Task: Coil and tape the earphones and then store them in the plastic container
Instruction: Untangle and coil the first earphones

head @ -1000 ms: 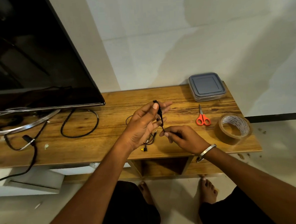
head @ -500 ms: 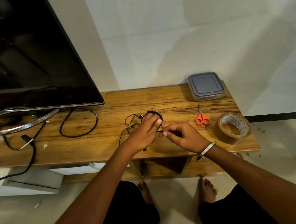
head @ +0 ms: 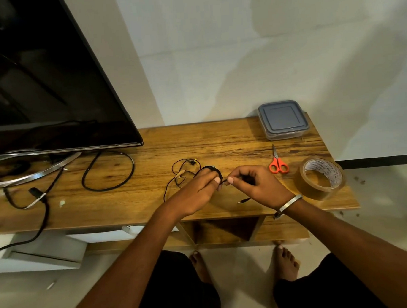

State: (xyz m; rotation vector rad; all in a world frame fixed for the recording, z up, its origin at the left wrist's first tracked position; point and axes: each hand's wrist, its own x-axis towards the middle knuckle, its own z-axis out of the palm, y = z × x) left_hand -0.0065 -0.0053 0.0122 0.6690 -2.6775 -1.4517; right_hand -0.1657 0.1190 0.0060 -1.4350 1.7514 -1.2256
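The left hand (head: 195,192) has black earphones (head: 187,171) cord looped over its curled fingers, thumb pinching the wire; the right hand (head: 256,184), touching it fingertip to fingertip, pinches the same cord, whose jack end (head: 243,201) hangs just below. Loose cord lies on the wooden table (head: 152,192) beyond the left hand. Right of the right hand: orange scissors (head: 278,164), brown tape roll (head: 320,177); farther back, the lidded plastic container (head: 282,120).
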